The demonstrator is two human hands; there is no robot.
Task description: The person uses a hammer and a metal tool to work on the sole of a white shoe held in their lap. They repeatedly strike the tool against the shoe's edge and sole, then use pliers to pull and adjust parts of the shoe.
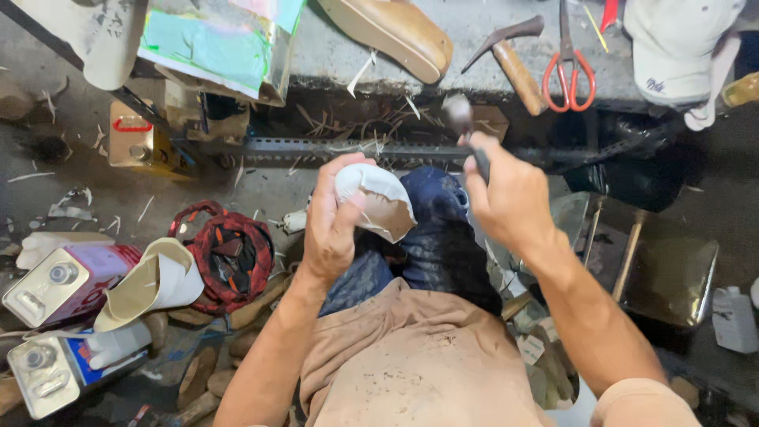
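Observation:
My left hand [330, 221] grips a white, partly tan shoe piece [379, 199], holding it over my knee in dark jeans [431, 237]. My right hand [510, 198] is closed around the handle of a dark hammer-like tool [460, 119], whose round head is raised just above and to the right of the shoe piece. The tool's head is blurred. Both forearms reach out from the bottom of the view above my tan apron [411, 364].
On the grey workbench [348, 55] ahead lie a tan shoe sole [395, 33], a wooden-handled hammer [510, 59], red-handled scissors [569, 67] and a white cap [680, 47]. Metal cans [59, 281], a rolled cream sheet [154, 281] and a red plaid bag [229, 253] crowd the floor at left.

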